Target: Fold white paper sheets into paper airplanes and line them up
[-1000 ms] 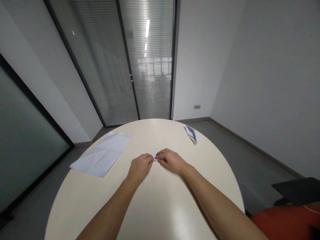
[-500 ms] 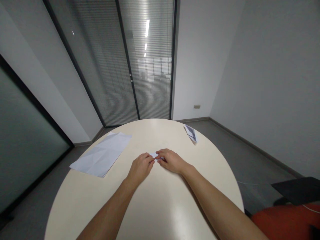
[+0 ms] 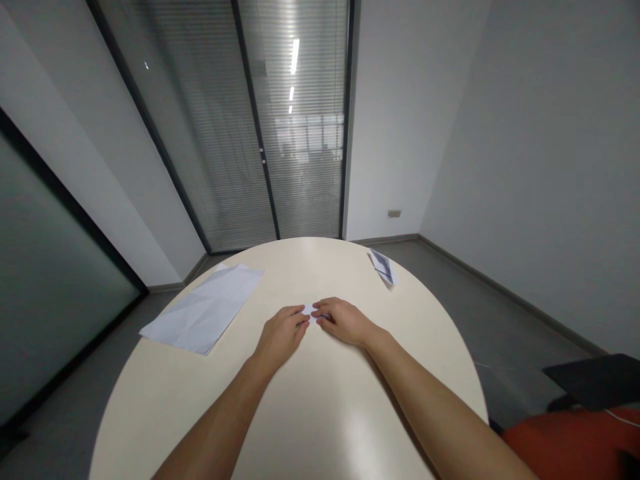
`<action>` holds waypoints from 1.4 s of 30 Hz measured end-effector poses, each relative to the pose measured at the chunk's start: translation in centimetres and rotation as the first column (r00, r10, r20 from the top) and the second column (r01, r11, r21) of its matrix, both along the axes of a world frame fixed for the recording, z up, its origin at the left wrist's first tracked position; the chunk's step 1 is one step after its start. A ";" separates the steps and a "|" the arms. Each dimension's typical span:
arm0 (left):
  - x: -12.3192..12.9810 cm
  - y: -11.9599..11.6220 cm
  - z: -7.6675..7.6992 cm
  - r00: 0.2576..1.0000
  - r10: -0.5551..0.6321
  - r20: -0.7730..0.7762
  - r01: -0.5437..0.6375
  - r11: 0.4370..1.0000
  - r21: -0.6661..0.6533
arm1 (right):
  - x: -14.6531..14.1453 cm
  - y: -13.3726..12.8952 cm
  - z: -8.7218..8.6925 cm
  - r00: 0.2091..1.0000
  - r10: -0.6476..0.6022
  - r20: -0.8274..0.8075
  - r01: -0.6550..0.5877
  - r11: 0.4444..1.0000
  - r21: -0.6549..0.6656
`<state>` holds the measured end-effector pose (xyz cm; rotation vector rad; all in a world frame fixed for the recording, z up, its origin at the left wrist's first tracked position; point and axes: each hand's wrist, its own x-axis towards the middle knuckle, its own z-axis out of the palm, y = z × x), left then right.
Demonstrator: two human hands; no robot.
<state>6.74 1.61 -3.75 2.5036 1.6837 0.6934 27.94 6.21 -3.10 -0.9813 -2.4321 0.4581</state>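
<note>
Near the middle of the round cream table (image 3: 320, 400), a small piece of folded white paper (image 3: 309, 313) is pinched between my two hands. My left hand (image 3: 283, 331) grips its left side with thumb and fingers. On the other side my right hand (image 3: 345, 321) has its fingers bent over the paper's right part. Most of the paper is hidden under the fingers, so its folded shape cannot be made out.
Creased white sheets (image 3: 207, 310) lie at the table's left edge. A folded paper piece (image 3: 383, 268) rests near the far right edge. Beyond the table's right side is a red chair (image 3: 565, 443) with a black panel (image 3: 597, 380) above it.
The fingers of my left hand have shifted slightly and opened a little at the paper, so a bit more of its middle shows. My right hand has hardly moved.
</note>
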 end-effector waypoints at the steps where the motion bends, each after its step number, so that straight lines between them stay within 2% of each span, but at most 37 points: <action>1: 0.0 0.0 0.0 1.000 -0.001 0.004 0.001 1.000 -0.005 | 0.0 0.0 0.0 1.000 0.001 0.005 -0.001 1.000 -0.001; 15: -0.1 0.1 -0.3 0.999 -0.010 0.039 0.010 1.000 0.000 | 0.3 0.0 0.6 0.991 -0.124 0.042 0.125 0.992 -0.015; 28: -0.4 0.4 -0.6 0.998 -0.011 0.066 0.010 1.000 0.015 | 0.7 0.6 -0.2 1.000 -0.026 -0.008 0.026 1.000 0.016; 42: -0.4 0.5 -0.8 0.996 0.004 0.088 -0.003 1.000 -0.008 | 0.8 0.8 -0.3 1.000 0.013 0.009 -0.014 0.998 0.067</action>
